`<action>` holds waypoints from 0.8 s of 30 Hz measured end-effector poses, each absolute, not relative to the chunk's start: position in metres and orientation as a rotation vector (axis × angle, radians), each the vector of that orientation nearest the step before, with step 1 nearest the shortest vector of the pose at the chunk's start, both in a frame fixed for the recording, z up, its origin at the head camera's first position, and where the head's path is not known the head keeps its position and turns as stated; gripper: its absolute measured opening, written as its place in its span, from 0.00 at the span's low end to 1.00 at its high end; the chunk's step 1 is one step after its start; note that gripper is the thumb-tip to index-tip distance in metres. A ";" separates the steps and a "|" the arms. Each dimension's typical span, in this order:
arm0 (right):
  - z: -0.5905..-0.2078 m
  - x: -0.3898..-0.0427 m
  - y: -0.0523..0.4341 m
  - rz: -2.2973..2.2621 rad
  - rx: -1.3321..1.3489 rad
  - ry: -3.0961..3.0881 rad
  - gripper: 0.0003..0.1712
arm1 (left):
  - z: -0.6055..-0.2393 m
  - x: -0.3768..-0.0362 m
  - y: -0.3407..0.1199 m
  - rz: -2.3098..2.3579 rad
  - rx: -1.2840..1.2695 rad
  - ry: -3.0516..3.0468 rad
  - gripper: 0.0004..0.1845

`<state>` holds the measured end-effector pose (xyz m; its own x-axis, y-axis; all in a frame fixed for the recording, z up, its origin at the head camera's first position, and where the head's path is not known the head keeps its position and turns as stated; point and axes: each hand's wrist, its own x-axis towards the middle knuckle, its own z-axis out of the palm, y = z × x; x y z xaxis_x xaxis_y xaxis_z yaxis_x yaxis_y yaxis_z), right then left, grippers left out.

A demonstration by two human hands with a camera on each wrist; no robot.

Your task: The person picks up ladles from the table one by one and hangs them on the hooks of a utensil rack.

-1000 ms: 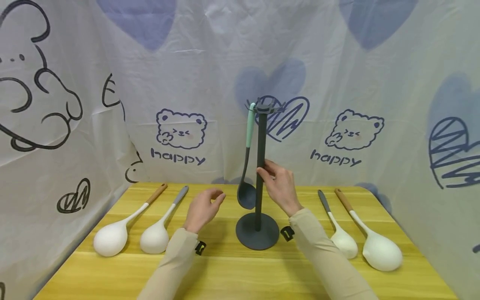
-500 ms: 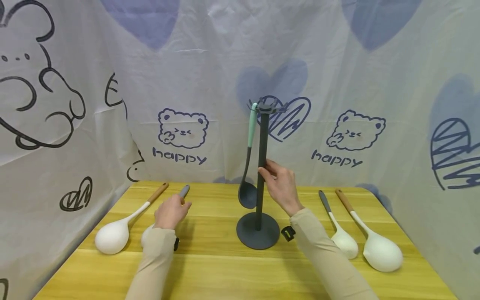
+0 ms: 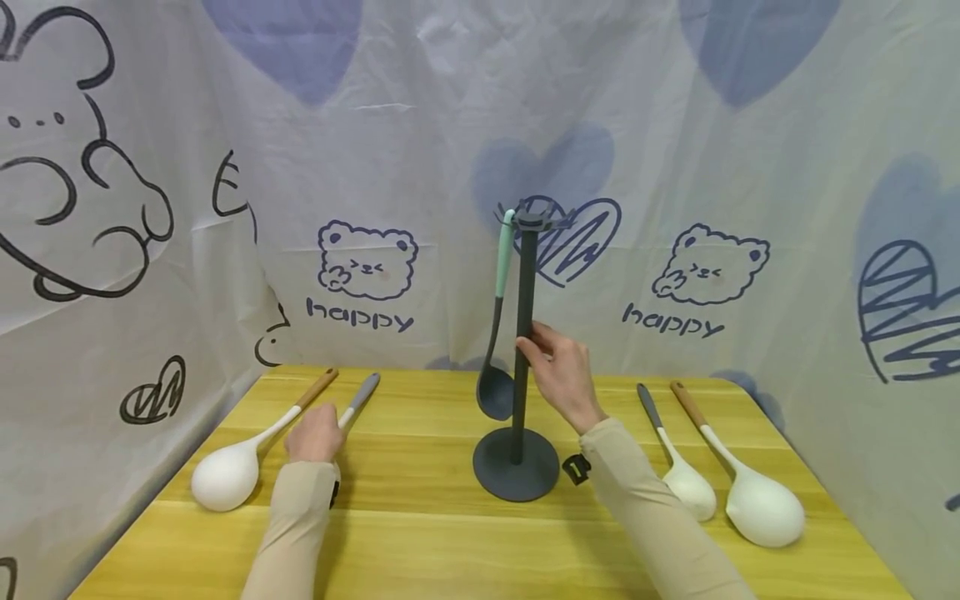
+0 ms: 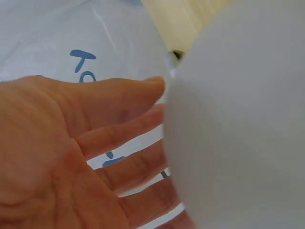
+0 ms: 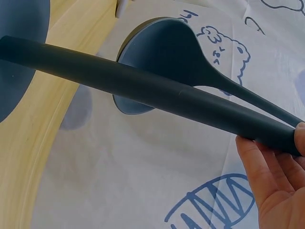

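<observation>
Both arms reach forward in beige sleeves, a dark band at each wrist. The left hand (image 3: 315, 433) lies low and palm-down, its fingers straight and slightly spread in the left wrist view. The right hand (image 3: 558, 371) is raised higher, wrist bent upward, with its fingers (image 5: 267, 164) and thumb curled in a grip.

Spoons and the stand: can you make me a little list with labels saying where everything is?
Stand: dark grey utensil stand upright mid-table
Hanging: teal-handled ladle on a top hook
Right hand: grips the stand's pole
Left hand: over the grey-handled white spoon, fingers spread beside its bowl
Left side: wooden-handled white spoon
Right side: two more white spoons lying flat
Table: yellow wood
</observation>
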<state>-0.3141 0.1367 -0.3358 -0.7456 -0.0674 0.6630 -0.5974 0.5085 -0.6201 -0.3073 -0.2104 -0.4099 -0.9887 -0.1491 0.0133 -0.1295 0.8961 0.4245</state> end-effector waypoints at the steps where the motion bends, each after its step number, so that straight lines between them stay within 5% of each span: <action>1: -0.336 -0.314 0.137 1.203 0.539 -2.178 0.13 | -0.411 -0.308 -0.212 -0.664 0.220 -3.022 0.05; 24: -0.337 -0.315 0.137 1.209 0.532 -2.142 0.12 | -0.421 -0.315 -0.217 -0.812 0.138 -2.915 0.03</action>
<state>-0.3154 0.1374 -0.3374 -0.7302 -0.0448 0.6818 -0.6068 0.5013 -0.6169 -0.3154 -0.2167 -0.4209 -0.9895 -0.1177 0.0837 -0.0574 0.8526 0.5194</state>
